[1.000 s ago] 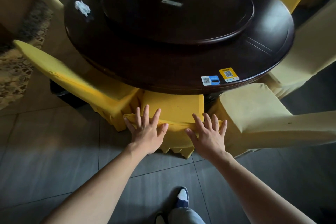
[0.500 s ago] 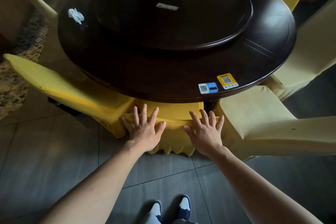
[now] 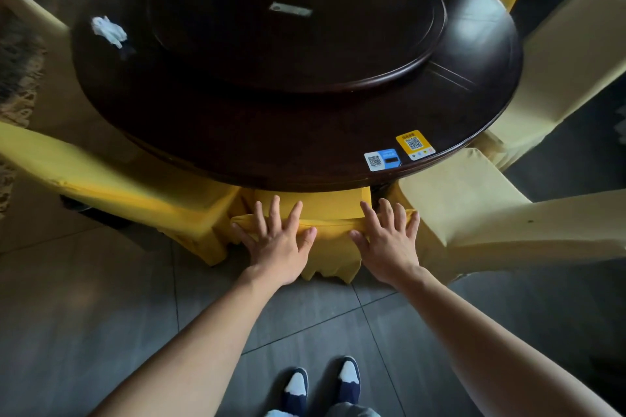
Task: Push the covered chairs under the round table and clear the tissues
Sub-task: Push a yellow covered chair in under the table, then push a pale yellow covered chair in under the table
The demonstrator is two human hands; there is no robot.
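Note:
A yellow-covered chair (image 3: 330, 210) stands straight ahead, its seat mostly under the dark round table (image 3: 271, 132). My left hand (image 3: 276, 244) and my right hand (image 3: 389, 242) lie flat on the top of its backrest, fingers spread, palms pressed against the cloth, gripping nothing. A crumpled white tissue (image 3: 108, 31) lies on the tabletop at the far left, well beyond both hands. A dark round turntable (image 3: 305, 61) sits on the middle of the table.
A yellow chair (image 3: 111, 179) stands left of the middle one, a pale chair (image 3: 491, 213) right of it, both angled out. Another pale chair (image 3: 569, 54) is at the right, more yellow ones behind. Two QR stickers (image 3: 399, 150) mark the near table edge. My shoes (image 3: 321, 386) are on grey tiles.
Both hands have moved forward with the middle chair, and its seat has slid further under the table. My feet have stepped up closer.

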